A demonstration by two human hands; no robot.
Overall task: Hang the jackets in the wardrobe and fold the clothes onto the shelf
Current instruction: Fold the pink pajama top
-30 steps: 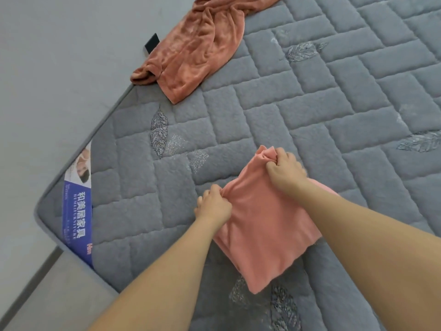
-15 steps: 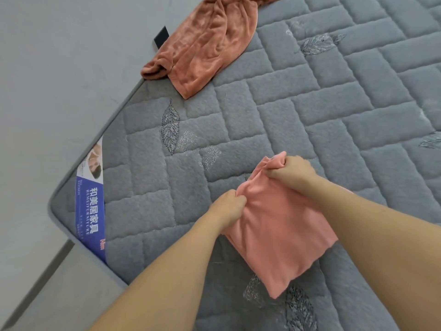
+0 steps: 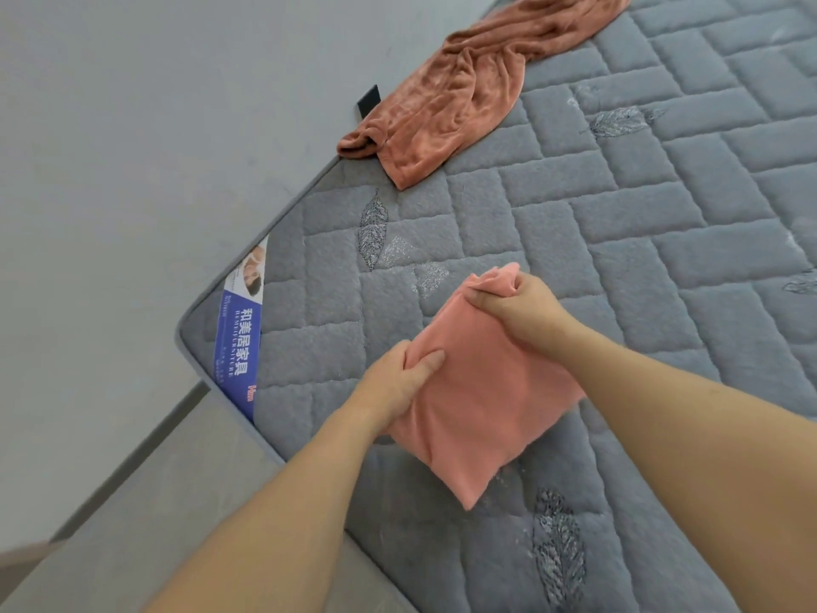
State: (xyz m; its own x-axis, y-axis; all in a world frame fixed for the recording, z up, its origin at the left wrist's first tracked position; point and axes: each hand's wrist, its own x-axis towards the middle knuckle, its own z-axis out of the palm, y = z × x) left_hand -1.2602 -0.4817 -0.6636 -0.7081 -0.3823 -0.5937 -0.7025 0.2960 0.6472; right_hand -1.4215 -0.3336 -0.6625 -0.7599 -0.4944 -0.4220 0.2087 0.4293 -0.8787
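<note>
Head camera: your left hand (image 3: pixel 398 382) pinches the near-left edge of a folded pink garment (image 3: pixel 482 400), thumb on top, while your right hand (image 3: pixel 517 305) clutches its far corner with fingers curled round the bunched cloth. The garment lies low over a grey quilted mattress (image 3: pixel 663 241). A rust-coloured garment (image 3: pixel 460 99) lies crumpled near the mattress's far edge, well apart.

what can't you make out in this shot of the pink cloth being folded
Head view, the only one:
- Pink cloth: its underside and fold layers, hidden by its own top face; what garment it is.
- Left hand: fingers tucked under the cloth.
- Rust-orange garment: upper end cut off by the top edge.
- Mattress label: small print too small.
- Wardrobe and shelf: out of frame.
</note>
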